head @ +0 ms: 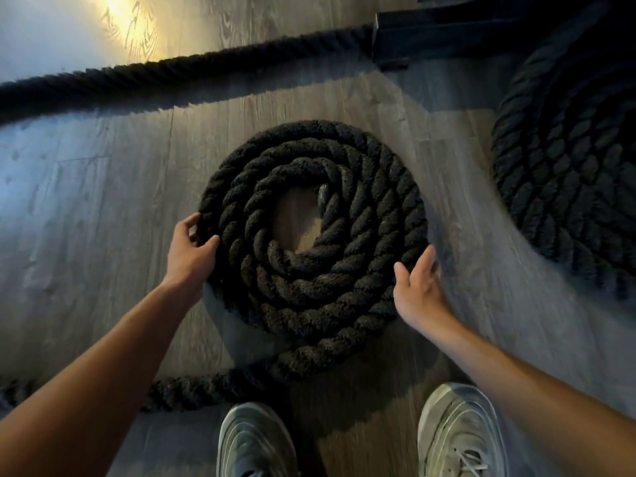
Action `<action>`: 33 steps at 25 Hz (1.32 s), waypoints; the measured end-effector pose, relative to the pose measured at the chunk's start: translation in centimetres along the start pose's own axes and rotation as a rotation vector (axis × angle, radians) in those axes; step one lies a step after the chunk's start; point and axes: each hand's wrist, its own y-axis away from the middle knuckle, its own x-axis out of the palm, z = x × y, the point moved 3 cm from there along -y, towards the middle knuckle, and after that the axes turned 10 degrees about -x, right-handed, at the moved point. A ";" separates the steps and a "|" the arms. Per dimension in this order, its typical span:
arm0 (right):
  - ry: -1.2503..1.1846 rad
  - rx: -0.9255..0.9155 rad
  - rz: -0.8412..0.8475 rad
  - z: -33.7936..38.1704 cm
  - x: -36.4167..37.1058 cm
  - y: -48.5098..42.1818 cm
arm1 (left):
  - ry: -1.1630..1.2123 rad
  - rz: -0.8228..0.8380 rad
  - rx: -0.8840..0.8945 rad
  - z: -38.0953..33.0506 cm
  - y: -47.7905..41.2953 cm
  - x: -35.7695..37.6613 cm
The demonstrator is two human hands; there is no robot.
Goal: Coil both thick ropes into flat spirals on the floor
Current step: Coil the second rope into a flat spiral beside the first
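Rope coils: I count two, one (313,232) central, one (571,160) right.
Hands: two (191,247), (418,287).
Shoes: two (256,442), (461,432).

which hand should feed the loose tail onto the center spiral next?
Probably left. The loose tail leaves the spiral at its near edge and trails toward the left hand. The right hand, open, rests on the far side.

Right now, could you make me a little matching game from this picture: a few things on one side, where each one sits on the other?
Things:
1. left hand
2. right hand
3. finished coil
4. straight rope

Places:
A. far right edge of view
B. right rim of the middle spiral
C. across the floor beyond the spiral
D. left rim of the middle spiral

Pairs: 1-D, 2-B, 3-A, 4-C
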 end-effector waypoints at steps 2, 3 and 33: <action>0.035 -0.014 0.021 0.1 -1.3 -2.3 | 0.012 0.006 -0.045 0.2 0.9 -0.3; 0.041 -0.028 0.024 0.1 -2.2 -3.6 | 0.007 0.014 -0.069 0.4 1.8 -0.5; -0.020 0.038 -0.203 -1.4 -3.9 -7.0 | -0.021 0.008 -0.149 8.9 7.8 0.6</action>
